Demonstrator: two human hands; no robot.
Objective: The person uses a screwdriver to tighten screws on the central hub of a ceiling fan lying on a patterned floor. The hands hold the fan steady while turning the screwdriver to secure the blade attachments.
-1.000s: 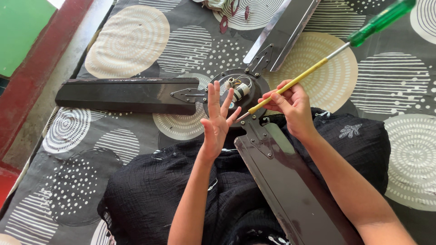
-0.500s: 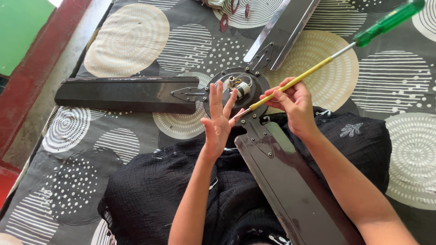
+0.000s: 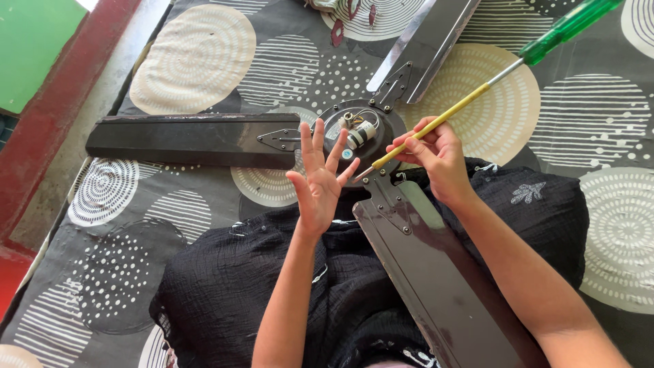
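Note:
A dark ceiling fan lies on a patterned sheet, its round motor hub point(image 3: 361, 133) in the middle with small wires and a white part on top. Three blades spread from it: one to the left point(image 3: 191, 140), one to the upper right point(image 3: 426, 44), one point(image 3: 436, 272) across my lap. My right hand point(image 3: 436, 160) grips the yellow shaft of a long screwdriver point(image 3: 477, 92) with a green handle; its tip rests by the blade bracket point(image 3: 388, 197) at the hub's near edge. My left hand point(image 3: 319, 180) hovers over the hub's left side, fingers spread, holding nothing.
The grey sheet with cream circle patterns point(image 3: 191, 61) covers the floor around me. A red border strip point(image 3: 75, 88) and a green surface point(image 3: 34, 48) run along the left. Some cloth and small items point(image 3: 340, 10) lie at the top edge. My black garment point(image 3: 238, 293) covers my lap.
The screwdriver's handle has swung slightly up and to the right while its tip stays near the bracket. My left hand stays spread beside the hub, hardly moved.

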